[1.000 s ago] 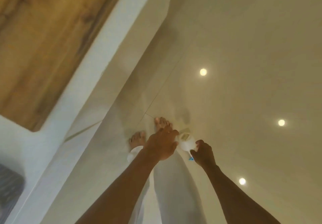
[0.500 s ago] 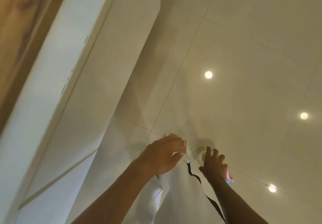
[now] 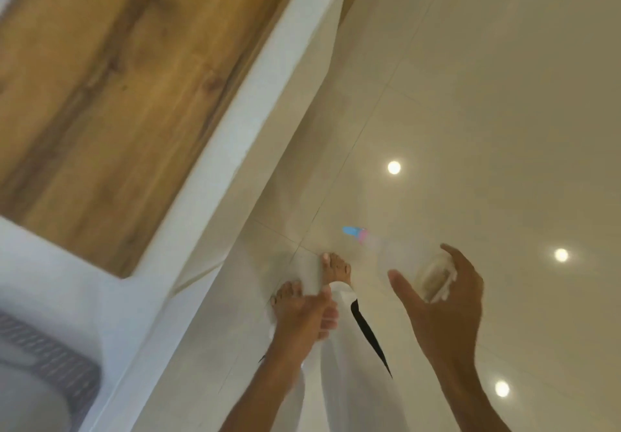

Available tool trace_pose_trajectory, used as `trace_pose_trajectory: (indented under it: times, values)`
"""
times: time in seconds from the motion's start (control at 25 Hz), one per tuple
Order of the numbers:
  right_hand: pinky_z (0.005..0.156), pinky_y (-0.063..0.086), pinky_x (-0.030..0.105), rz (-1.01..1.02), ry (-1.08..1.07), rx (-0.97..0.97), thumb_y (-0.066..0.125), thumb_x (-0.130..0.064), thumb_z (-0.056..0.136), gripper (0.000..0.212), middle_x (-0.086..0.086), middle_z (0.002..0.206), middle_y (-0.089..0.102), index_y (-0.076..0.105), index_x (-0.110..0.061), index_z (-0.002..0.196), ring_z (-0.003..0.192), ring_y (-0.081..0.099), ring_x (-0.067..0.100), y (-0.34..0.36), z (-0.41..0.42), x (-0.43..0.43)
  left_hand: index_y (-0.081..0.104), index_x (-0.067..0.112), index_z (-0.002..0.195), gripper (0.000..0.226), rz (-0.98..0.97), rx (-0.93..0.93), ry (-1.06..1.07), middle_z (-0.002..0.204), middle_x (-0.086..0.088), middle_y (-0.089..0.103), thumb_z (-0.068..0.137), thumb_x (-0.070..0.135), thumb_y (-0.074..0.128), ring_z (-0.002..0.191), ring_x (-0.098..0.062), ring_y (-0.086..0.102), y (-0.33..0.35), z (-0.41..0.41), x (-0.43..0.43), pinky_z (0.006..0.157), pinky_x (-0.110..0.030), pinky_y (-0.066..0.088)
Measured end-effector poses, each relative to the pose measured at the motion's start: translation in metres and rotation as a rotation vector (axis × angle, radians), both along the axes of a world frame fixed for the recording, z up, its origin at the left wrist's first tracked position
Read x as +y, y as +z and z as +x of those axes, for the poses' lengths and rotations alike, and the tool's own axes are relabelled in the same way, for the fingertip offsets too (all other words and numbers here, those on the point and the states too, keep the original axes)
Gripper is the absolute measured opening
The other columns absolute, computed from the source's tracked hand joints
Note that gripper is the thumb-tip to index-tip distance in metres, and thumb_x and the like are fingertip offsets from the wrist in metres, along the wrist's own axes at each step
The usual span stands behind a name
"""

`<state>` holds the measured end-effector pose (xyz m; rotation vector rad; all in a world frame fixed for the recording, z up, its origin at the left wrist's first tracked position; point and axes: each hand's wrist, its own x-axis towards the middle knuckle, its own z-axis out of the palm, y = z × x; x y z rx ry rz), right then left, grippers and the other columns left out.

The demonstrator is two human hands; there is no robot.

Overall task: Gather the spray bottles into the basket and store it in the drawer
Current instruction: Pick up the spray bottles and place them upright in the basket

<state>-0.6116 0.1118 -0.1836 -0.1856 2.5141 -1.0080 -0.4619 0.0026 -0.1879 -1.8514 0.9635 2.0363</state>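
At the far left bottom corner I see a grey woven rim, likely the basket [image 3: 50, 361], sitting on the white worktop [image 3: 111, 307] beside a wood-grain panel [image 3: 111, 95]. I cannot tell from here whether anything lies in it. No drawer shows.

Moving right, my left hand [image 3: 302, 317] hangs low over the pale tiled floor [image 3: 470, 95], just above my bare feet [image 3: 336, 268]. Its fingers are loosely curled and blurred; it looks empty, though I cannot tell for sure what the fingertips touch.

Further right is the bottle [image 3: 403, 263], a clear, nearly see-through spray bottle blurred in the frame, with a blue and pink nozzle [image 3: 354, 233] pointing up and left. Its base end sits in my right hand [image 3: 443, 300], fingers wrapped round the bottom and thumb reaching across the body, so it lies tilted rather than upright.

I judge it light, probably near empty, thin plastic that gives a little under a squeeze and is smooth enough to slip. Held only by the base, the nozzle end can swing. A grip round the middle of the body or at the neck under the trigger head would be steadier, keeping off the trigger so it does not spray. The bottle is well apart from the basket, so the carry across to the left is the step in hand, as I read it.
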Motion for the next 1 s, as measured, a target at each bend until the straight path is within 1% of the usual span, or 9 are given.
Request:
trace_pose_trajectory:
  times: [0.12, 0.24, 0.36, 0.44, 0.56, 0.68, 0.8, 0.88, 1.0]
  values:
    - [0.074, 0.058, 0.018, -0.367, -0.177, -0.286, 0.089, -0.05, 0.055, 0.071, -0.024, 0.12, 0.062, 0.055, -0.05, 0.117, 0.106, 0.064, -0.003, 0.08, 0.031, 0.002, 0.07, 0.005, 0.107, 0.029, 0.143, 0.123, 0.341, 0.107, -0.016, 0.075, 0.094, 0.029, 0.06, 0.095, -0.028, 0.07, 0.081, 0.009, 0.021, 0.079, -0.031, 0.056]
    - [0.071, 0.061, 0.037, -0.496, -0.177, -0.545, 0.082, -0.025, 0.056, 0.059, -0.005, 0.117, 0.07, 0.064, -0.035, 0.111, 0.105, 0.07, 0.019, 0.119, 0.067, 0.004, 0.069, 0.017, 0.116, 0.036, 0.072, 0.303, 0.543, 0.11, -0.008, 0.076, 0.086, 0.036, 0.067, 0.103, -0.023, 0.071, 0.139, 0.018, 0.025, 0.089, -0.034, 0.056]
    - [0.061, 0.059, 0.031, -0.462, 0.058, -0.67, 0.085, 0.006, 0.044, 0.078, -0.003, 0.106, 0.074, 0.064, -0.033, 0.108, 0.092, 0.075, 0.02, 0.137, 0.099, 0.003, 0.074, 0.026, 0.106, 0.033, -0.126, 0.423, 0.558, 0.104, 0.0, 0.078, 0.078, 0.045, 0.079, 0.098, -0.016, 0.074, 0.17, 0.042, 0.023, 0.08, -0.026, 0.059]
    - [0.059, 0.058, 0.023, -0.425, 0.241, -0.726, 0.076, -0.003, 0.052, 0.068, -0.01, 0.105, 0.073, 0.06, -0.032, 0.112, 0.09, 0.074, 0.01, 0.149, 0.116, -0.004, 0.072, 0.026, 0.102, 0.036, -0.255, 0.348, 0.61, 0.096, 0.006, 0.079, 0.07, 0.04, 0.083, 0.09, -0.013, 0.075, 0.18, 0.068, 0.029, 0.07, -0.021, 0.059]
    - [0.068, 0.055, 0.014, -0.342, 0.53, -0.84, 0.08, -0.002, 0.052, 0.078, -0.012, 0.111, 0.073, 0.057, -0.024, 0.124, 0.096, 0.071, 0.003, 0.17, 0.132, -0.024, 0.069, 0.026, 0.109, 0.06, -0.476, 0.218, 0.687, 0.098, 0.013, 0.078, 0.055, 0.043, 0.089, 0.09, -0.008, 0.074, 0.19, 0.116, 0.034, 0.067, -0.015, 0.057]
    - [0.087, 0.047, 0.004, -0.314, 0.852, -0.68, 0.083, -0.023, 0.069, 0.066, -0.02, 0.131, 0.063, 0.059, -0.032, 0.13, 0.121, 0.058, -0.005, 0.187, 0.156, -0.062, 0.063, 0.033, 0.124, 0.075, -0.767, 0.031, 0.581, 0.113, 0.016, 0.073, 0.055, 0.048, 0.089, 0.103, -0.005, 0.07, 0.192, 0.179, 0.034, 0.081, -0.02, 0.057]
    - [0.1, 0.044, 0.014, -0.331, 1.244, -0.447, 0.073, -0.051, 0.08, 0.051, -0.024, 0.131, 0.06, 0.06, -0.037, 0.127, 0.125, 0.055, -0.003, 0.208, 0.213, -0.117, 0.051, 0.031, 0.138, 0.086, -1.001, -0.24, 0.35, 0.136, 0.019, 0.058, 0.062, 0.056, 0.083, 0.125, -0.001, 0.053, 0.188, 0.244, 0.026, 0.104, -0.03, 0.047]
    - [0.096, 0.046, 0.016, -0.36, 1.414, -0.294, 0.067, -0.051, 0.081, 0.047, -0.024, 0.126, 0.063, 0.062, -0.034, 0.125, 0.121, 0.057, 0.0, 0.215, 0.263, -0.147, 0.047, 0.022, 0.143, 0.088, -1.085, -0.277, 0.269, 0.146, 0.011, 0.05, 0.068, 0.047, 0.084, 0.136, -0.006, 0.045, 0.176, 0.28, 0.019, 0.11, -0.036, 0.043]
    - [0.083, 0.046, 0.006, -0.404, 1.488, -0.195, 0.071, -0.039, 0.084, 0.039, -0.018, 0.114, 0.069, 0.066, -0.025, 0.12, 0.104, 0.061, -0.002, 0.21, 0.33, -0.177, 0.044, 0.016, 0.146, 0.086, -1.109, -0.252, 0.248, 0.152, 0.006, 0.043, 0.073, 0.04, 0.084, 0.142, -0.01, 0.038, 0.152, 0.327, 0.011, 0.111, -0.044, 0.042]
